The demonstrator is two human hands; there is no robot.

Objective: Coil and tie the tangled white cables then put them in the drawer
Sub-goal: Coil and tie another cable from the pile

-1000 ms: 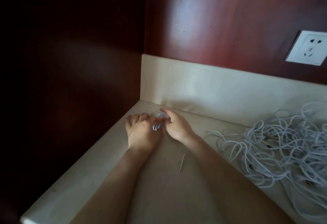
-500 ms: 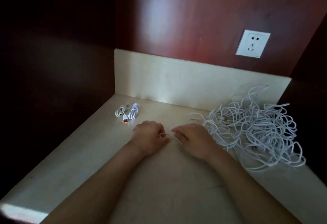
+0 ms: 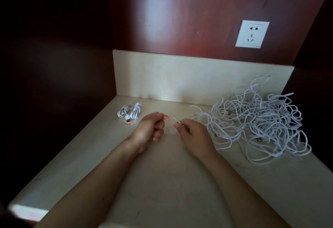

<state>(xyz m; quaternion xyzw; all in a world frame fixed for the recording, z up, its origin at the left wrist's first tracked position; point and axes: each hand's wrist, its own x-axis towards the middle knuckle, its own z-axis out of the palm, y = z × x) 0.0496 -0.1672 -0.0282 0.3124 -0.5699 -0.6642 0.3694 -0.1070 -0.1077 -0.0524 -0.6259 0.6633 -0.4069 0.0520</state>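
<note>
White strip (image 3: 172,119) runs left-right, pinched at its ends by left hand (image 3: 149,130) and right hand (image 3: 195,135); cable pile (image 3: 257,119) lies nearest the right.

Both forearms were bare, reaching forward and converging. Left hand (image 3: 148,130) had its palm turned inward, thumb and forefinger pinching a thin white strand (image 3: 172,118), the other fingers curled under. Right hand (image 3: 195,135) sat knuckles up, just right of the left, fingertips pinching the strand's other end. The hands were close, not touching.
</note>
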